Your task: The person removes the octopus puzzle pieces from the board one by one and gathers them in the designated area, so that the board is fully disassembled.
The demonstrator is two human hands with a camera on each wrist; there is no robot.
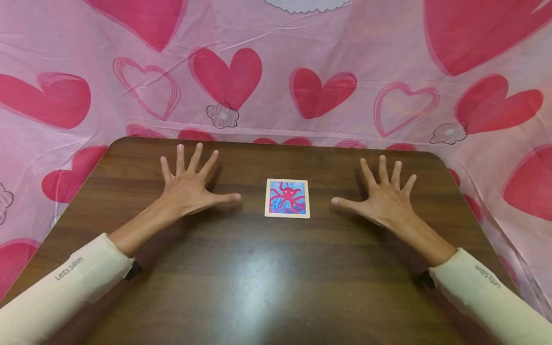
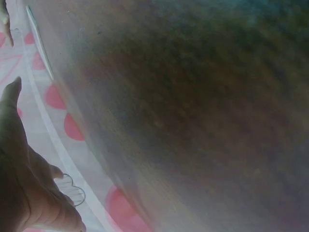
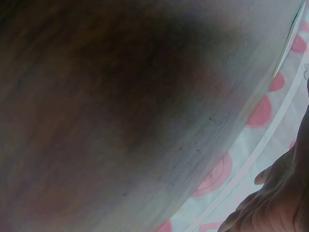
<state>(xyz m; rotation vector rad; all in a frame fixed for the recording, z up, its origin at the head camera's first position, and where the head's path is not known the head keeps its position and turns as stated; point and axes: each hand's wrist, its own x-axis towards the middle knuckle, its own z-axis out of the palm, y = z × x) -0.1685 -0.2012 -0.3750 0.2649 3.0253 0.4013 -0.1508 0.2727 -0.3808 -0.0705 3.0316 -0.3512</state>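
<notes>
A square wooden picture tile (image 1: 287,198) showing a pink-red octopus on blue lies flat near the middle of the table. To its left, my left hand (image 1: 186,188) is spread wide with the thumb pointing toward the tile, apart from it. My right hand (image 1: 387,195) mirrors this on the other side, fingers splayed and thumb toward the tile without touching. Neither hand holds anything. Each wrist view shows part of its own hand, the left hand (image 2: 34,193) and the right hand (image 3: 280,198), above the table, with the tile seen edge-on as a thin pale strip.
The dark brown wooden table (image 1: 267,287) has rounded far corners and a bright glare patch toward the front. Behind and beside it hangs a pink cloth (image 1: 276,43) printed with hearts. Cream sleeves (image 1: 64,292) cover both forearms, with something black at each wrist.
</notes>
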